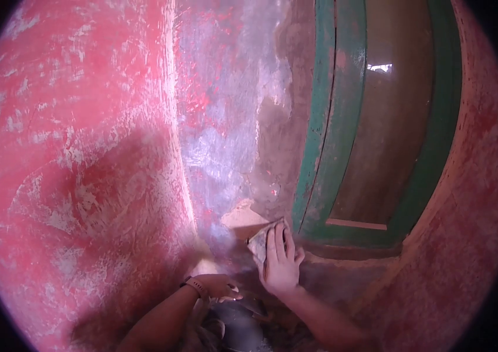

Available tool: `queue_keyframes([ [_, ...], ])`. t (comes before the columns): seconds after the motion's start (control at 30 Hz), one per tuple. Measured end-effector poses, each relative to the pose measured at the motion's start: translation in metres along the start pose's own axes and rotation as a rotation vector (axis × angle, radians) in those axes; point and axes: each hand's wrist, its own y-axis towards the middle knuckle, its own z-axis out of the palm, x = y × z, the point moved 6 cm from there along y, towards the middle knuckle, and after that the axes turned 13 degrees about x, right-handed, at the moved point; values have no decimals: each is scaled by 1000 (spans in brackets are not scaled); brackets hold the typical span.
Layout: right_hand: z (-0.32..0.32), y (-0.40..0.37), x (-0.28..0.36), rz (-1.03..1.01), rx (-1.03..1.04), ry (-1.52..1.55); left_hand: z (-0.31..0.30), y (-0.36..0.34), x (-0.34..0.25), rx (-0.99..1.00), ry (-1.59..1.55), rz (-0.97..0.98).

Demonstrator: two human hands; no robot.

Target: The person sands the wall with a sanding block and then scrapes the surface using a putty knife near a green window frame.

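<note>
My right hand (282, 258) presses a folded, worn sheet of sandpaper (257, 245) flat against the wall, low down beside the green frame. Its fingers lie over the sheet, pointing up. Just left of the sheet is a pale, bare patch (243, 216) in the wall's coating. Lower and further left, my left hand (221, 286) has its fingers curled in, with a dark band (194, 286) on the wrist. A small whitish bit shows at its fingertips; I cannot tell what it is.
A scraped red wall (85, 146) fills the left side and meets the grey, patchy wall (219, 129) at a pale corner edge. A green-framed panel (345, 117) stands to the right, with another reddish wall (477, 234) beyond. Dark shapes lie below my hands.
</note>
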Motion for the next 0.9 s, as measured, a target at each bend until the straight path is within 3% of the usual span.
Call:
queue_keyframes([
  [0.13, -5, 7, 1, 51, 15, 96, -4, -5, 1, -58, -4, 56],
  [0.23, -22, 19, -4, 28, -116, 119, 1, -12, -5, -21, -23, 8],
  [0.3, -15, 12, -8, 55, -34, 109, 0, -15, -10, -15, -1, -34],
  [0.5, -4, 1, -9, 90, -57, 256, -1, -5, 10, -103, -6, 85],
  [0.7, -9, 0, -15, 71, -9, 243, 2, -2, -12, 70, 70, -47],
  [0.9, -7, -4, -13, 113, -15, 274, 0, -8, -10, -73, -17, 28],
])
